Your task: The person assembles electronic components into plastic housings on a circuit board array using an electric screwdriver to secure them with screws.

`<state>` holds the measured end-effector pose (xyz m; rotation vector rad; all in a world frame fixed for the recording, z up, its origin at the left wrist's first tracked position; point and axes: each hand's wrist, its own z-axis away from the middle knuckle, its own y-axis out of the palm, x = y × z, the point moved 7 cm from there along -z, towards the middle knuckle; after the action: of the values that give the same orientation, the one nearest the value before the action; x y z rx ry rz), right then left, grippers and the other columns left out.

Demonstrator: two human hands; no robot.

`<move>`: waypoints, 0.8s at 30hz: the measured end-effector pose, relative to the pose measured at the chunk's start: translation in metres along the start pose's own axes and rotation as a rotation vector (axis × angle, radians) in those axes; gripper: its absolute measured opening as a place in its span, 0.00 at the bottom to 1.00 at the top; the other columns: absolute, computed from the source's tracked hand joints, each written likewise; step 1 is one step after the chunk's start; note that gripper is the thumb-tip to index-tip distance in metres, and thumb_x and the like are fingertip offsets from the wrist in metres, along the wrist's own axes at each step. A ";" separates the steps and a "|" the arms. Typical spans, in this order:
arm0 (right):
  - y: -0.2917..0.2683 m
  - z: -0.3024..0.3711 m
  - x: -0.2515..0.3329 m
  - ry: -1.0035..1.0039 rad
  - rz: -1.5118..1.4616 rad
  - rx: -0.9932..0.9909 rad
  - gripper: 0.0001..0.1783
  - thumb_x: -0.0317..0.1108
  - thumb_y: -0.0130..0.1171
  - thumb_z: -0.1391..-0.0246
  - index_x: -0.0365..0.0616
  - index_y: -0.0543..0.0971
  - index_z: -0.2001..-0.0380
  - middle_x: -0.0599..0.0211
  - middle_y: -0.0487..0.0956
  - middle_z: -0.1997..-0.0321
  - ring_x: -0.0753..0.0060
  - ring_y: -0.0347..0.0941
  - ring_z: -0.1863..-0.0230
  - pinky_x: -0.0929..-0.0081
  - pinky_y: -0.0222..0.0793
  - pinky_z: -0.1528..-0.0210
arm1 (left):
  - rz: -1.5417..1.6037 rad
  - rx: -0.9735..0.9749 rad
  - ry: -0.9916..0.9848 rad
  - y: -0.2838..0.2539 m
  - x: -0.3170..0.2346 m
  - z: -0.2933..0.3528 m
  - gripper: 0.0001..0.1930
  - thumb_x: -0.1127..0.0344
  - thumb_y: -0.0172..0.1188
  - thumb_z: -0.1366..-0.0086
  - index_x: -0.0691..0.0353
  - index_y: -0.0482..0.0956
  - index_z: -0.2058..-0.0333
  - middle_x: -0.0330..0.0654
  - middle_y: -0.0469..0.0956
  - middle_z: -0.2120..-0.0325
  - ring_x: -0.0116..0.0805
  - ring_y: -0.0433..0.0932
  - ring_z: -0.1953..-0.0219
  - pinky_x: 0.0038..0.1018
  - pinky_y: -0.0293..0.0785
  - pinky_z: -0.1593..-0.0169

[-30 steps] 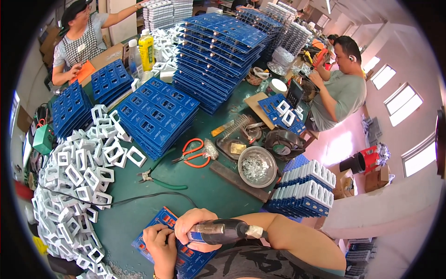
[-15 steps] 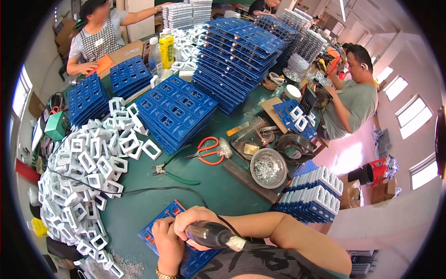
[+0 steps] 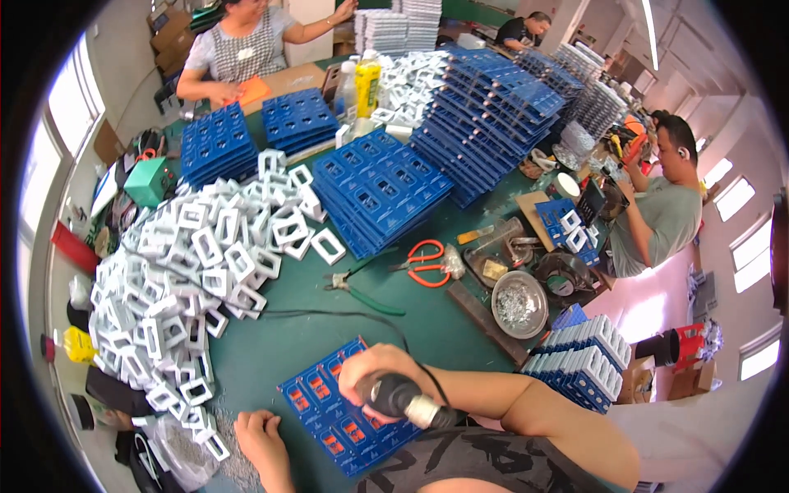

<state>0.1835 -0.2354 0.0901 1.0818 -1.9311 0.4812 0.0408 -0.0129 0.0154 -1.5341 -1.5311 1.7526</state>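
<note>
My right hand (image 3: 371, 380) is wrapped round a black corded hand tool (image 3: 394, 396), over a blue panel (image 3: 316, 427) with rectangular openings and orange-red inserts. The tool's working tip is hidden behind my hand. To the left of the panel, my left hand (image 3: 261, 440) rests low at the table with curled fingers, beside scattered small metal bits (image 3: 234, 448). Whether anything sits between those fingers cannot be made out. A large heap of white rectangular frames (image 3: 177, 287) lies just beyond it.
Green-handled cutters (image 3: 362, 292), red-handled scissors (image 3: 426, 264) and a metal bowl (image 3: 542, 308) of small parts lie ahead. Stacked blue panels (image 3: 382, 185) stand farther back. A cord (image 3: 329, 312) crosses the table. Co-workers sit at the far left (image 3: 246, 49) and right (image 3: 657, 214).
My left hand has left the panel and the tool and moved left to the metal bits. The right hand keeps hold of the tool. The whole view has shifted.
</note>
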 end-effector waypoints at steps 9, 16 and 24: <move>-0.035 0.001 -0.006 0.019 -0.008 -0.045 0.33 0.23 0.70 0.57 0.50 0.66 0.49 0.60 0.75 0.70 0.66 0.74 0.68 0.67 0.72 0.67 | 0.039 -0.013 0.109 -0.007 -0.024 -0.026 0.04 0.72 0.63 0.45 0.62 0.76 0.73 0.46 0.72 0.72 0.51 0.72 0.66 0.41 0.69 0.63; -0.041 0.002 -0.004 -0.012 -0.288 -0.357 0.36 0.22 0.62 0.59 0.48 0.63 0.44 0.64 0.72 0.69 0.66 0.72 0.70 0.63 0.68 0.61 | 0.103 -0.015 -0.012 -0.006 -0.001 -0.015 0.08 0.68 0.67 0.47 0.60 0.79 0.70 0.44 0.74 0.70 0.47 0.75 0.64 0.39 0.72 0.61; -0.051 0.018 0.006 -0.033 -0.244 -0.530 0.36 0.24 0.58 0.57 0.44 0.62 0.42 0.62 0.71 0.68 0.65 0.70 0.69 0.64 0.68 0.60 | -0.003 -0.006 0.048 0.012 -0.019 -0.029 0.06 0.70 0.65 0.44 0.62 0.76 0.69 0.46 0.73 0.70 0.49 0.75 0.65 0.39 0.72 0.62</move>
<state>0.2154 -0.2788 0.0815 0.9536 -1.7767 -0.1799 0.0771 -0.0187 0.0197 -1.5645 -1.5156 1.6991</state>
